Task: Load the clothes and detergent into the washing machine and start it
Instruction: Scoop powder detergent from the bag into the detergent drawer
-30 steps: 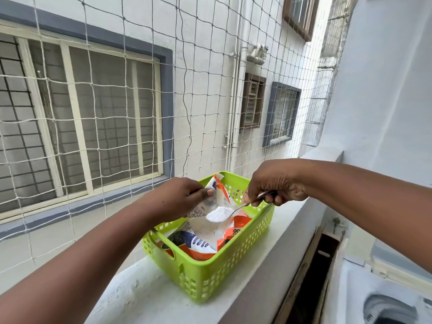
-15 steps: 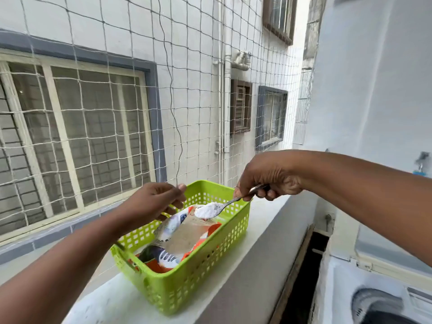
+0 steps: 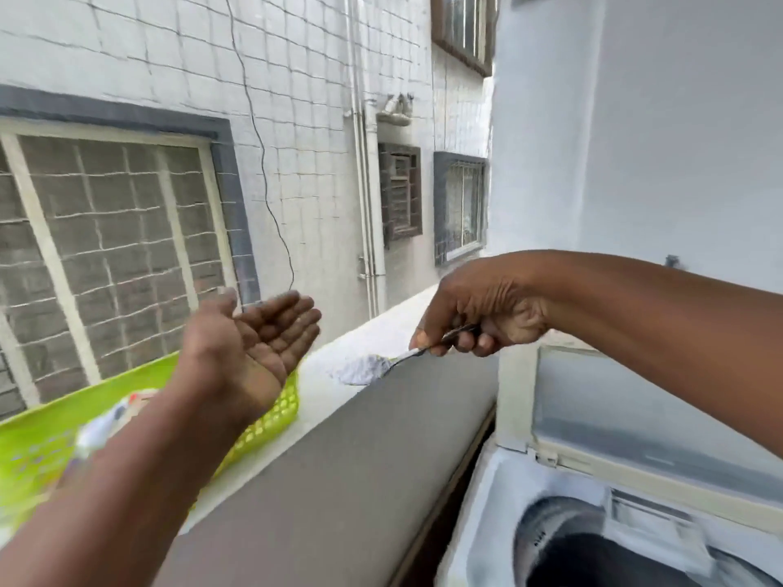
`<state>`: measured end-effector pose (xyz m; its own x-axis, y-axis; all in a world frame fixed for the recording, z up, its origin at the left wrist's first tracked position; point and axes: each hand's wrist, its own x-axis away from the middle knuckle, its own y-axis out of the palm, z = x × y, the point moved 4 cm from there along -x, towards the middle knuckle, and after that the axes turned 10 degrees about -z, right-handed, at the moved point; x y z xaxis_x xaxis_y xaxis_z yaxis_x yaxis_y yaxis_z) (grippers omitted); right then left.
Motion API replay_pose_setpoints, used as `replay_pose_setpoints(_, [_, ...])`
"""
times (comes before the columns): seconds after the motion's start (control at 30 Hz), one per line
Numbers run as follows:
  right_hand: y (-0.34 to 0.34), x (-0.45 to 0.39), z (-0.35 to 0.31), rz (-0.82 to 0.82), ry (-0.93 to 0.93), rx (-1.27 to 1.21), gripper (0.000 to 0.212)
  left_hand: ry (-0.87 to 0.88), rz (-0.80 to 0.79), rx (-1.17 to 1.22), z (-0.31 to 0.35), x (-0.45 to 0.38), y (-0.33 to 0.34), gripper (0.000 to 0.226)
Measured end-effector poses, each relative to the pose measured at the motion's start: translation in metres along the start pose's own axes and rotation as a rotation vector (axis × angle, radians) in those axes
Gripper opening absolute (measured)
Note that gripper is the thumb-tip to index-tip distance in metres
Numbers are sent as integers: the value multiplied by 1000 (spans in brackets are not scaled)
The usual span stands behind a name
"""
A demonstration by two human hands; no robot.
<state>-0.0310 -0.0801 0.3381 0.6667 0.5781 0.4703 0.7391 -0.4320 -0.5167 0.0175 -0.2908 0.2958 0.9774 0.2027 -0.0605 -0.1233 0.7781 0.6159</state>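
My right hand grips a metal spoon heaped with white detergent powder, held over the ledge between the basket and the washer. My left hand is held palm up with fingers straight, empty, to the left of the spoon. The detergent packet lies blurred in the green plastic basket at the lower left. The top-load washing machine stands at the lower right with its lid raised and the dark drum opening showing.
The basket sits on a white ledge with a grey inner face. A safety net stretches beyond the ledge, before a building wall with windows. A white wall rises behind the washer.
My right hand has carried the loaded spoon out of the basket and rightward toward the washer. My left hand let go of the packet and turned palm up. The view swung right.
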Motion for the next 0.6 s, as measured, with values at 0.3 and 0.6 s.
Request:
replay_pose_setpoints(0.3, [-77, 91, 167, 134, 159, -47, 13, -648, -132, 475, -289, 50, 152, 66])
replay_pose_setpoints(0.6, [-113, 129, 342, 344, 392, -291, 14, -930, -72, 474, -446, 42, 195, 66])
